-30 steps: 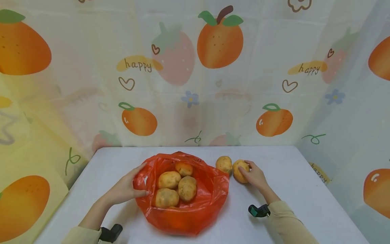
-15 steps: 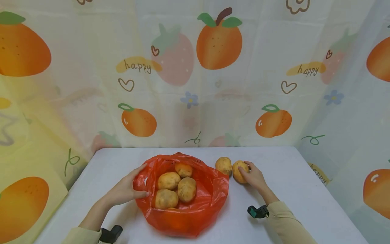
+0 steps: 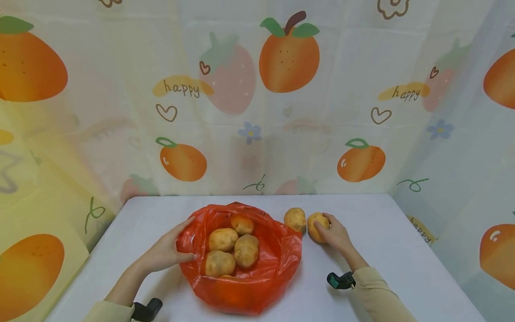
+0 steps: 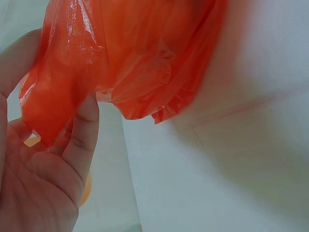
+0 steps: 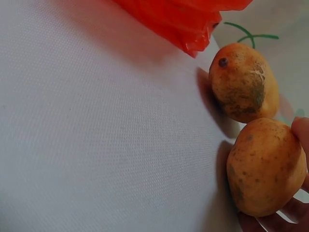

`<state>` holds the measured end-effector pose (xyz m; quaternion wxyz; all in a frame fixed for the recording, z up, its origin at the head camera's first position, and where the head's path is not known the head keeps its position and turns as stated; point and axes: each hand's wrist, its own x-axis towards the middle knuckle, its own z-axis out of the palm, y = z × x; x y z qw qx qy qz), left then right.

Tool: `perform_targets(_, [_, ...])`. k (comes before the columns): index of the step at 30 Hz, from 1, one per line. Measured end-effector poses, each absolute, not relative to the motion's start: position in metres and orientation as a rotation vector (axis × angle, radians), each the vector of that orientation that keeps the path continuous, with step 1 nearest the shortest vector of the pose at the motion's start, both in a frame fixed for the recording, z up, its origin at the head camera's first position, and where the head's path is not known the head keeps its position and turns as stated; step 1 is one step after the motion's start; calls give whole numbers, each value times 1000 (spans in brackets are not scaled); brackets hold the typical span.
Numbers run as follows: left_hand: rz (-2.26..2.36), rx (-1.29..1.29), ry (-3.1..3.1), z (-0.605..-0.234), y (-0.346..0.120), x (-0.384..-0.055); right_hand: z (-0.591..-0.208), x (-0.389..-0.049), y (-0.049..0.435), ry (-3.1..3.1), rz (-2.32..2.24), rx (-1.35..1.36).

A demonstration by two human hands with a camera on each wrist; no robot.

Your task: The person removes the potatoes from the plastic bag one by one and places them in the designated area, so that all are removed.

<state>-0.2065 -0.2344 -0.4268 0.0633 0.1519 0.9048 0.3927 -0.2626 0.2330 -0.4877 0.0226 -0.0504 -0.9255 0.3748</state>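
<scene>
A red plastic bag stands open-mouthed on the table, with several potatoes inside. My left hand grips the bag's left rim; in the left wrist view the thin red film lies between thumb and fingers. To the right of the bag, my right hand holds a potato by its right side, down at the table. A second loose potato lies between that one and the bag. The right wrist view has the held potato close against the other potato; contact is unclear.
The white table reaches back to a fruit-printed curtain, which also hangs along both sides. Black wrist cameras sit by each cuff, the left camera and the right camera.
Both hands keep their places and their holds. The whole head view has shifted down very slightly.
</scene>
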Motion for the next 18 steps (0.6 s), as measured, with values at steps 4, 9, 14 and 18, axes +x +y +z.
perform_targets(4, [1200, 436, 2718, -428, -234, -206, -487, -263, 232, -2872, 1141, -150])
perform_targets(9, [1199, 459, 2719, -429, -234, -208, -486, -263, 230, -2876, 1135, -147])
perform_targets(14, [1210, 450, 2714, -432, -234, -209, -484, -262, 228, -2880, 1129, -151])
perform_targets(18, [1206, 446, 2724, -432, -235, -209, -484, -262, 229, -2878, 1137, -144])
